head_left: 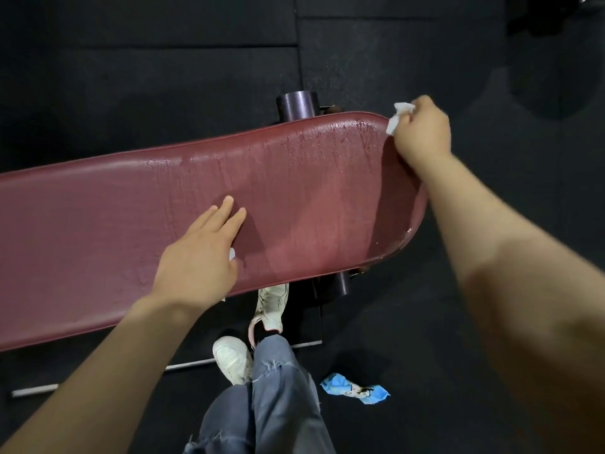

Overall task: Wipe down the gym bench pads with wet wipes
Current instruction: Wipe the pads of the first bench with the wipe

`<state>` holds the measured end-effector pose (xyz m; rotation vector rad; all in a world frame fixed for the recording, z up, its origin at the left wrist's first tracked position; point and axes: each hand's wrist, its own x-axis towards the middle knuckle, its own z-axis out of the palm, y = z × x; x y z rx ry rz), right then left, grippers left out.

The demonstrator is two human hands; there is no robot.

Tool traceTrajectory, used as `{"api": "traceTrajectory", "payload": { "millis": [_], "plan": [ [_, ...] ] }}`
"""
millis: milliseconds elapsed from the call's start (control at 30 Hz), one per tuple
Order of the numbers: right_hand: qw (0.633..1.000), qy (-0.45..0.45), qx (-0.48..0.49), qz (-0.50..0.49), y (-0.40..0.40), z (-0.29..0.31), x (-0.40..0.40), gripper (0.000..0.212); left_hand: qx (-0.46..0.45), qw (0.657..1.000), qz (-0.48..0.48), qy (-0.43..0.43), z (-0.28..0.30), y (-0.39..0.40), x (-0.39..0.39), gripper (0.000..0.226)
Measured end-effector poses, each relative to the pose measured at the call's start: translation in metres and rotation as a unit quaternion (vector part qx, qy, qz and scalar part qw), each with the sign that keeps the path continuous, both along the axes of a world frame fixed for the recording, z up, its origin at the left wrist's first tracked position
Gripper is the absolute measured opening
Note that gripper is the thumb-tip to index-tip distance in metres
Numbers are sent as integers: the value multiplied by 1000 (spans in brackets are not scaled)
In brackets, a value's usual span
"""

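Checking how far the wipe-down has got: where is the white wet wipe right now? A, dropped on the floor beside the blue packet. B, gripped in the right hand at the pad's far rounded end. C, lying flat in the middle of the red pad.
B: the right hand grips the crumpled wet wipe at the end of the bench pad.

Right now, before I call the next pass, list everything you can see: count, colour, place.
bench pad: one, maroon, wet streaks toward its right end, across the middle
wet wipe: one, white, at the pad's far right end
wipe packet: one, blue, on the floor lower right
roller pads: two, dark, beyond and below the pad's right end
floor mats: black
shoes: two, white, below the pad
left hand: flat on the pad
right hand: fingers pinching the wipe
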<state>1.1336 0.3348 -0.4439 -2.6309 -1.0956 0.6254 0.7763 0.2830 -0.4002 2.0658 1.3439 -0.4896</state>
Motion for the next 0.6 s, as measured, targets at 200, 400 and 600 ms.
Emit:
{"api": "traceTrajectory", "payload": {
  "millis": [200, 400, 600],
  "plan": [
    [988, 50, 3, -148, -50, 2, 8, 27, -6, 1000, 1, 10, 2, 0, 4, 70],
    [967, -12, 48, -249, -145, 0, -47, 22, -7, 1000, 12, 6, 2, -2, 4, 71],
    [964, 0, 28, -264, -183, 0, -110, 16, -17, 1000, 11, 10, 3, -2, 5, 69]
  ]
}}
